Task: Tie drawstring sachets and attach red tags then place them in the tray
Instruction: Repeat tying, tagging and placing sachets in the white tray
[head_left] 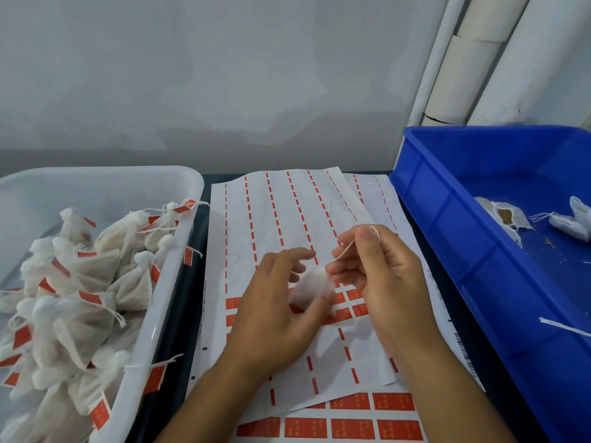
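Note:
A small white sachet is blurred between my two hands, just above the sticker sheets. My left hand holds its body with thumb and fingers. My right hand pinches the sachet's white drawstring, which runs up and loops over my index finger. Red tags remain in rows on the backing sheets beneath my hands. The translucent white tray at the left holds several tied sachets with red tags.
A blue crate at the right holds a few untied sachets and a loose string. White pipes run up the wall at the back right. The dark table edge shows between tray and sheets.

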A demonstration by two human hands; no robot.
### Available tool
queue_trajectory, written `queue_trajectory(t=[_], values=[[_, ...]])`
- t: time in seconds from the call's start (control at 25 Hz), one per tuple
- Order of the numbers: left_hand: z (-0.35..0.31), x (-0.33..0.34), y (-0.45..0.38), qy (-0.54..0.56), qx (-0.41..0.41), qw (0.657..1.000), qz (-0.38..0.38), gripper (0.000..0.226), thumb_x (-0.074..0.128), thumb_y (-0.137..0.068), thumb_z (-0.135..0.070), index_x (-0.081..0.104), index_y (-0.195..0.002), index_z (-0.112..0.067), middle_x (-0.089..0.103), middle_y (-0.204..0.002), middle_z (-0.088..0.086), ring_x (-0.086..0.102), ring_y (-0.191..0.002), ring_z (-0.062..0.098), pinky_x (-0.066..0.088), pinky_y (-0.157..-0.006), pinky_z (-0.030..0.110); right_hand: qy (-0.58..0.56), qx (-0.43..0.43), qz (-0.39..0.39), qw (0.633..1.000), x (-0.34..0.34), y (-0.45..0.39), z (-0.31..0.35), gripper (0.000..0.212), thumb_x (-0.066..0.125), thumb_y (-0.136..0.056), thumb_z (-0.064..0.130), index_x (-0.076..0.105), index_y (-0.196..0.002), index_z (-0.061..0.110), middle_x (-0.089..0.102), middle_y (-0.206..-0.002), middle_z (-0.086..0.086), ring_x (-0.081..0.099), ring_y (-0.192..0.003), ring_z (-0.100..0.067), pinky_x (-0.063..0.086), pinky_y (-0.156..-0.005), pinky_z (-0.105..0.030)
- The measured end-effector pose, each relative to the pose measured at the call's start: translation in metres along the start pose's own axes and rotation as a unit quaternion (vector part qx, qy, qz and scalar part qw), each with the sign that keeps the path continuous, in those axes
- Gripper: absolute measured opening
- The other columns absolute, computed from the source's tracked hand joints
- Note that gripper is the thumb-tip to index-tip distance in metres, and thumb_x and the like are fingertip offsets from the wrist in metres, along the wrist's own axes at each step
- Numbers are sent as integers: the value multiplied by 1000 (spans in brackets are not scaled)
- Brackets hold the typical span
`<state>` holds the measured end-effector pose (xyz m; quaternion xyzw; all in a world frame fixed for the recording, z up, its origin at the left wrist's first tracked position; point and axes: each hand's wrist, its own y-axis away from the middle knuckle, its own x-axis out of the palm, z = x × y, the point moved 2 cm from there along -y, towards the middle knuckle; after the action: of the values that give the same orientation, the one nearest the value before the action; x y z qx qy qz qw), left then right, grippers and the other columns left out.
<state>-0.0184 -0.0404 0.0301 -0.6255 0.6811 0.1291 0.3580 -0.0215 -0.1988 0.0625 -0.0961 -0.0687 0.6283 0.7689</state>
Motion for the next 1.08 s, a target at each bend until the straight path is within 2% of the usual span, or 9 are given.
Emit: queue_trajectory(t=[0.08, 0.2, 0.28, 0.4, 0.48, 0.56, 0.68, 0.84, 1.08], values=[[-2, -3, -1, 66, -38, 997, -31, 25, 47, -90, -68, 59, -98, -47, 60, -91, -25, 60, -89, 0, 48, -66, 8, -1, -14, 1, 1000, -1, 1, 2, 29, 46, -99, 49, 70, -95, 34, 75, -84, 8, 77, -81, -15, 60, -66, -19], [1, -2, 0, 184, -161, 964, 108, 58, 27, -97, -71, 75, -83, -41, 67, -70, -11, 60, -61, -2, 45, -58, 8, 3, -19, 23, 1000, -2, 3, 3, 29, 47, -101, 46, 70, -95, 30, 75, -81, 7, 77, -79, -14, 59, -65, -18], [1, 2, 1, 217, -206, 936, 186, 61, 25, -100, -69, 77, -85, -39, 74, -80, -12, 62, -64, -1, 49, -63, 13, 10, -24, 66, 997, 3, 5, 2, 28, 48, -103, 41, 72, -95, 28, 75, -79, 6, 76, -77, -15, 61, -64, -21], [3, 3, -4, 357, -238, 886, 178, 57, 37, -103, -60, 68, -73, -23, 68, -77, -5, 62, -76, 13, 53, -85, 39, 46, -52, 134, 989, 12, 11, -1, 26, 52, -106, 34, 74, -99, 23, 75, -81, 6, 76, -78, -18, 63, -64, -27], [3, -1, -6, 458, -251, 836, 168, 50, 45, -103, -53, 64, -81, -12, 55, -75, 4, 53, -72, 15, 51, -78, 36, 88, -67, 169, 979, 17, 15, -5, 23, 56, -105, 32, 76, -102, 20, 75, -83, 10, 76, -80, -14, 62, -66, -24], [2, -5, -8, 528, -283, 787, 147, 45, 48, -104, -41, 73, -100, -4, 58, -86, 10, 54, -72, 16, 51, -70, 30, 128, -67, 192, 971, 20, 17, -11, 22, 58, -104, 33, 77, -103, 21, 76, -86, 12, 75, -83, -11, 63, -70, -26], [2, -9, -10, 591, -313, 736, 104, 33, 48, -97, -23, 76, -106, -8, 57, -100, 13, 53, -76, 19, 48, -74, 34, 191, -56, 204, 959, 22, 16, -18, 22, 57, -104, 38, 76, -99, 26, 74, -87, 15, 73, -86, -8, 63, -73, -30], [4, -16, -12, 579, -311, 751, 57, 31, 43, -96, -30, 63, -105, -7, 61, -95, 11, 56, -88, 25, 49, -89, 42, 219, -32, 211, 952, 16, 9, -22, 23, 54, -103, 45, 70, -91, 34, 71, -81, 13, 70, -79, -11, 61, -69, -32], [10, -13, -10, 440, -309, 841, 52, 52, 42, -103, -42, 62, -116, 5, 75, -93, 8, 74, -86, 20, 57, -91, 44, 113, 46, 169, 978, 8, 3, -22, 21, 55, -104, 39, 73, -94, 34, 74, -81, 11, 72, -70, -10, 58, -64, -19]])
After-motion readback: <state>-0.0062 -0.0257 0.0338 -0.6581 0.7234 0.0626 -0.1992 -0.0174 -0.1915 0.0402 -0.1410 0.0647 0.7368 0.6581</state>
